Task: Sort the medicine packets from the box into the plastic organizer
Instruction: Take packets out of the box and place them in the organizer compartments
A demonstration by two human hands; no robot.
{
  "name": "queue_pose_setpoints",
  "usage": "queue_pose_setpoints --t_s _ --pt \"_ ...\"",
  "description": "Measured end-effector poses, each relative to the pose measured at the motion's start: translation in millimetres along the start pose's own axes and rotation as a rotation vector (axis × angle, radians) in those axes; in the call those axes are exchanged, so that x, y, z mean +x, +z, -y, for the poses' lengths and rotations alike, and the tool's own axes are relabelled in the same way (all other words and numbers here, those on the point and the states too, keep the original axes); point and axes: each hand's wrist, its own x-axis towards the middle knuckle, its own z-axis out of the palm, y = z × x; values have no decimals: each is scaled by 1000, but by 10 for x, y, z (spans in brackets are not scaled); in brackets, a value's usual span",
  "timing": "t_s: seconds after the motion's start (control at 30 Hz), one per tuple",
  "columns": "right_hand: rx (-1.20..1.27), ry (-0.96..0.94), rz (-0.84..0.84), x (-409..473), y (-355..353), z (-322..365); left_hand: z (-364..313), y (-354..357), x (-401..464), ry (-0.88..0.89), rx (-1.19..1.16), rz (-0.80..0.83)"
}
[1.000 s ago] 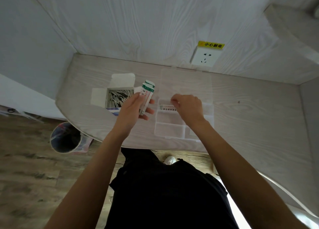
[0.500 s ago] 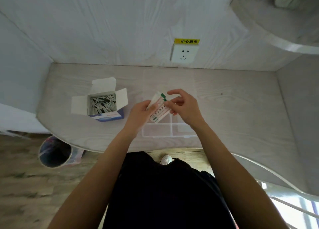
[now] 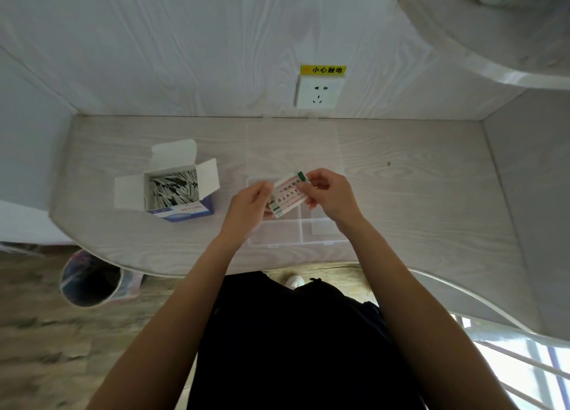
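- Currently pinched at both ends: medicine packets [image 3: 288,195], by left hand [image 3: 246,207] and right hand [image 3: 331,198], above plastic organizer [image 3: 287,232].
- Probably light, thin, flexible; best gripped by edges.

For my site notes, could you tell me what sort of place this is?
Probably a home or dorm desk nook: a pale wood-grain desk set into matching walls, a wall socket with a yellow warning label, and a waste bin on the floor.

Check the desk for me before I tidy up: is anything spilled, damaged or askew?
Nothing stands out. The box sits open with packets inside, the organizer lies open, and both hands hold one packet above it.
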Motion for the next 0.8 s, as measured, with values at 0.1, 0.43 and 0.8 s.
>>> queue_pose_setpoints --t_s 0.1,0.43,0.8 --pt "46 52 -15 17 -8 -40 36 -25 81 83 62 -83" --pt "158 86 -8 112 10 25 92 -81 208 98 12 -244" --pt "-132 -90 -102 264 337 -8 280 -198 305 119 -28 -409"
